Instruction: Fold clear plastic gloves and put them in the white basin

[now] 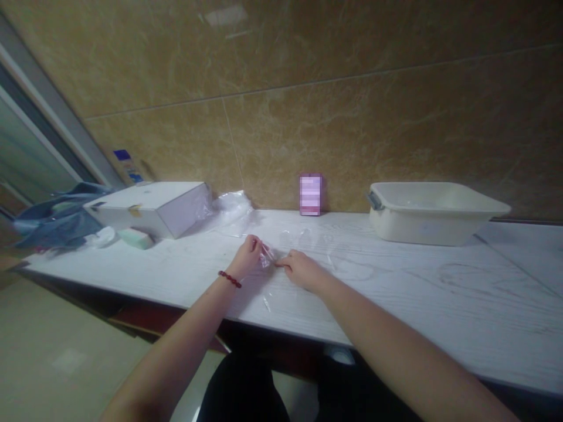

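on tabletop (396,305), left hand (250,252) pinches clear plastic (265,258). right hand (302,271) at its three o'clock, grip unclear; white box (147,200), ten o'clock.

Just behind the left hand (250,251), a bracelet (229,279) of small, rounded, dark red beads is worn. Both forearms (387,337) are left uncovered. Lower than the bracelet and to its right, the legs are covered by plain black clothing (241,390).
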Demonstrator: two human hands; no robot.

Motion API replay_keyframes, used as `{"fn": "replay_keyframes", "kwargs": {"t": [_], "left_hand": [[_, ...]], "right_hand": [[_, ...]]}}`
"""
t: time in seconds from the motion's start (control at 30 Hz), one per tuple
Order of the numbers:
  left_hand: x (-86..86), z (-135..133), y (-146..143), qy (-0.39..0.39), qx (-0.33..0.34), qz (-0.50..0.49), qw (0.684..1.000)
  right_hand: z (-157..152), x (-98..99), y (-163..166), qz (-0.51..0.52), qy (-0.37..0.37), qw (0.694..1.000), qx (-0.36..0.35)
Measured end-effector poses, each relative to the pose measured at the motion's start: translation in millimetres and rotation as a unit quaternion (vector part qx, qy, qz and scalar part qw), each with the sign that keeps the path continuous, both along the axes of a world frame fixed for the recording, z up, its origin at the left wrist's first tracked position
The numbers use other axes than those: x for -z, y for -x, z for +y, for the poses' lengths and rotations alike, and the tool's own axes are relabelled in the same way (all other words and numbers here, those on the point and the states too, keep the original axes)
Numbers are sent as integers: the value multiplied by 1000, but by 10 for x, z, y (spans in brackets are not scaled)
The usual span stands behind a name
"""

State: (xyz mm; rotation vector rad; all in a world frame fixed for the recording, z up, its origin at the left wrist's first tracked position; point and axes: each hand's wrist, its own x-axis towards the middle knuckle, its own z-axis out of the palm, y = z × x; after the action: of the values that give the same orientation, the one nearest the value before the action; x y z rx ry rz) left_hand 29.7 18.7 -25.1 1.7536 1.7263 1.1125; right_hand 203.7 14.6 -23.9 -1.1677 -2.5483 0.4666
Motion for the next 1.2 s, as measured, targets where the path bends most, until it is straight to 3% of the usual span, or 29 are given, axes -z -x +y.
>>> {"fn": "replay_keyframes", "kwargs": {"t": [0.13,0.4,0.57,0.77,0.97,1.2], "left_hand": [[-19,-39,-87,1,17,-54,998],[-65,-221,-152,30,116,-6,993],[-43,-253,-212,18,136,24,990],[-54,-312,-224,4,159,51,986],[-10,-421,-83,-44,127,204,970],[-116,-359,45,-27,191,229,954]], "right_hand": [[30,29,8,54,-8,998,3],[69,5,8,149,-15,984,99],[60,-16,0,189,-27,979,67],[102,-57,-38,132,-37,990,24],[152,-59,-104,63,-40,997,28],[186,-20,-140,16,-12,999,27]]}}
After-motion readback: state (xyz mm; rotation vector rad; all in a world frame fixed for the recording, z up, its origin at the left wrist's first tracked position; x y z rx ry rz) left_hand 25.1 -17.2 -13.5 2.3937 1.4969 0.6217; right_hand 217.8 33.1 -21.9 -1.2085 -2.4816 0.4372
